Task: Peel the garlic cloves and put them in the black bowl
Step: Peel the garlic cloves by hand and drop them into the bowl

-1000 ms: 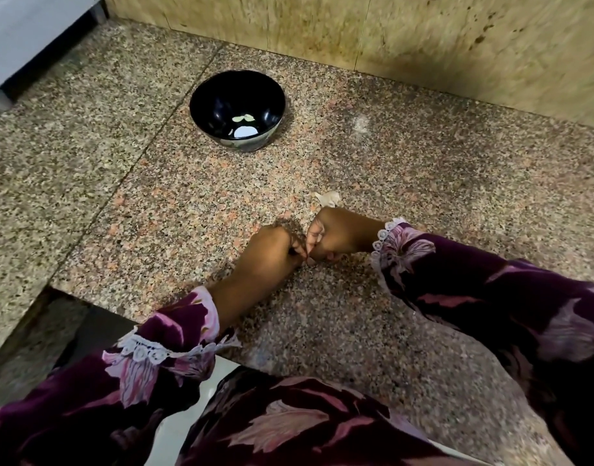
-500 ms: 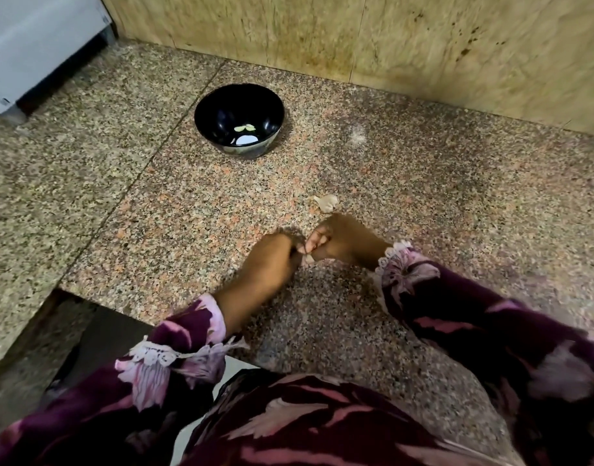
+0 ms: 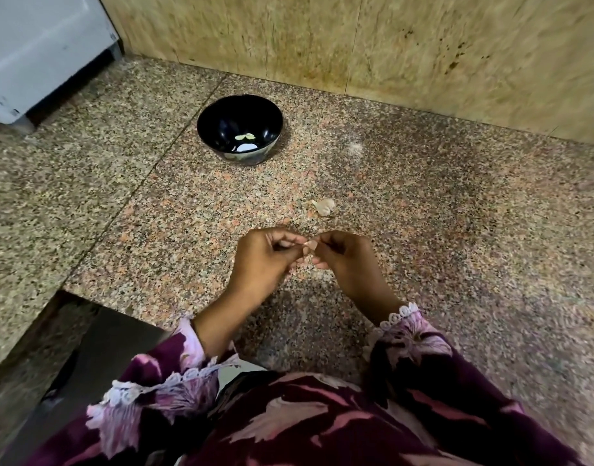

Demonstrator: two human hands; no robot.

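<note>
Both hands are meeting just in front of the person's chest, fingertips nearly touching. The left hand (image 3: 260, 260) is curling its fingers inward, thumb and forefinger pinching toward the right hand. The right hand (image 3: 347, 260) is mirroring it, its fingers (image 3: 317, 264) bent and its thumb pressing a small pale garlic clove (image 3: 310, 245) in a grip shared between the two hands. Both wrists are angling inward, and both forearms are converging from floral purple sleeves with lace cuffs, the left sleeve (image 3: 161, 391) lying lower than the right sleeve (image 3: 420, 344).

Glossy black bowl (image 3: 240, 129), speckled pink-grey granite counter (image 3: 423, 230), purple floral sleeves (image 3: 420, 344), mottled tan wall (image 3: 389, 45)
</note>
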